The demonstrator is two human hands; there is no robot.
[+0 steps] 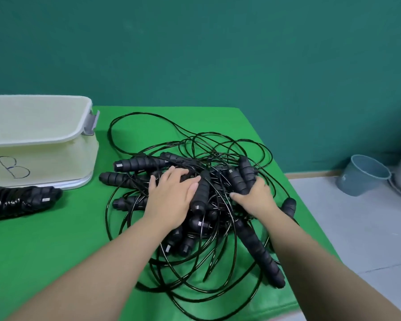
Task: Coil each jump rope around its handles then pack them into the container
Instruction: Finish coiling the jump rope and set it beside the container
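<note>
A tangled pile of black jump ropes [218, 230] with ribbed foam handles and thin black cords lies in the middle of the green table [56, 246]. My left hand [171, 195] rests flat on top of the pile, fingers spread and fairly straight. My right hand [256, 196] curls round one black handle [237, 178] at the pile's right side. One coiled jump rope [21, 201] lies on the table at the left, in front of the white container [46, 158] marked "B". The container's lid [33, 119] sits tilted on top of it.
The table's right edge runs diagonally just past the pile, and one handle [288, 206] lies near it. A blue bucket [361, 174] stands on the grey floor at the right. A teal wall is behind the table.
</note>
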